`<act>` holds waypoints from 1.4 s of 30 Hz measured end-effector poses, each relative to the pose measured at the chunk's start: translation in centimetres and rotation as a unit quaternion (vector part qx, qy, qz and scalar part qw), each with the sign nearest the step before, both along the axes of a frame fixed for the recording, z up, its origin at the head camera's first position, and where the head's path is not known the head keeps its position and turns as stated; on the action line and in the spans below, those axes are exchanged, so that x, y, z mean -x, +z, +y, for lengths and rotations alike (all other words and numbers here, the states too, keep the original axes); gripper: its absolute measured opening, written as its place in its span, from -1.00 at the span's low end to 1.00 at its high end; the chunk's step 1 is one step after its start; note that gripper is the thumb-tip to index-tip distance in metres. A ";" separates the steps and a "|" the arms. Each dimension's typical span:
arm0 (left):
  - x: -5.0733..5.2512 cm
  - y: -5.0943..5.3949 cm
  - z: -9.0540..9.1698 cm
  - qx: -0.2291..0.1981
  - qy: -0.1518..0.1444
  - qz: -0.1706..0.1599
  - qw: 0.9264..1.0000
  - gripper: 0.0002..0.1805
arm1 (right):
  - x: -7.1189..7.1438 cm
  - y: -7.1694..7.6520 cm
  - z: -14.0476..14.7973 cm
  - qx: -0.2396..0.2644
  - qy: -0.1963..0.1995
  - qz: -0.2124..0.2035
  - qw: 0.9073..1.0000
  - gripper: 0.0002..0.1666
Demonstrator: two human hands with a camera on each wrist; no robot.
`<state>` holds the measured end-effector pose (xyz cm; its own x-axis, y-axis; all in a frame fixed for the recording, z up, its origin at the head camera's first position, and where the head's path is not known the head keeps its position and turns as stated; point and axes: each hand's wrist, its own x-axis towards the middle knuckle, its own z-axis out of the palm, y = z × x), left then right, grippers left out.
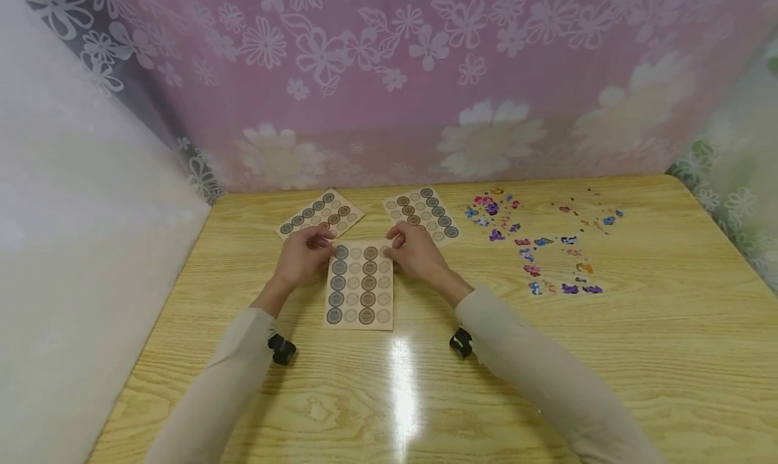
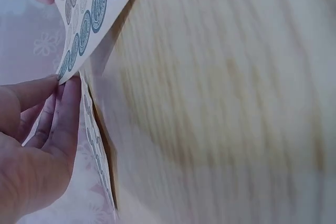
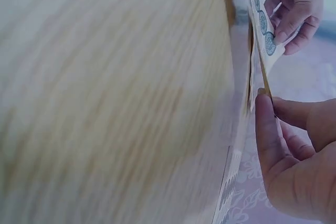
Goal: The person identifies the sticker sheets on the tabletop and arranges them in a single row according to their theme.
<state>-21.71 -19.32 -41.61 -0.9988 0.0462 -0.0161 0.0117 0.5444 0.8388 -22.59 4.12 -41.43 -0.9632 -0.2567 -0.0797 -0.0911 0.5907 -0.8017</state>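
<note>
A: Start at your fingers. What is your left hand (image 1: 302,253) doing?

B: It pinches the far left corner of a sheet (image 1: 360,285) between its fingertips (image 2: 51,81).

A: And your right hand (image 1: 418,251)?

B: The same at the far right corner, gripped between thumb and finger. Neither hand is released; you hold the one sheet between the two of them.

A: Where is that sheet?

B: In front of you, a little left of the table's middle. Its far edge is up off the table (image 1: 668,356); whether the near edge touches, you can't tell. Printed circles (image 1: 367,298) cover it in four columns: blue-grey, pale, brown, pale.

A: What lies just beyond your hands?

B: Two more sheets with circles, both set at a slant: the far left sheet (image 1: 319,213) beyond your left hand, the far right sheet (image 1: 422,211) beyond your right.

A: Farther right?

B: Small colourful pieces (image 1: 569,289). The nearer ones outline a rough rectangle; others lie in a loose cluster and a thin scatter on the far side. Their exact shapes are too small to make out.

A: And around you?

B: A pink flowered curtain (image 1: 365,126) hangs along the table's far edge, and your pale sleeves (image 1: 516,332) reach in from the near side.
</note>
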 end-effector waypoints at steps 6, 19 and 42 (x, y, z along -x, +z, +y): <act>-0.4 -0.1 -1.3 -0.045 -0.007 -0.031 0.998 -0.69 | -0.6 0.2 -0.8 0.046 -0.010 -0.031 0.998 -0.68; -2.0 -0.4 -5.2 -0.088 -0.021 -0.065 0.994 -0.61 | -1.7 -0.4 -3.8 0.110 0.015 -0.070 0.991 -0.69; -4.8 -0.5 -11.7 0.033 -0.006 -0.067 0.997 -0.62 | -3.5 -1.3 -10.4 0.133 0.056 -0.098 0.985 -0.70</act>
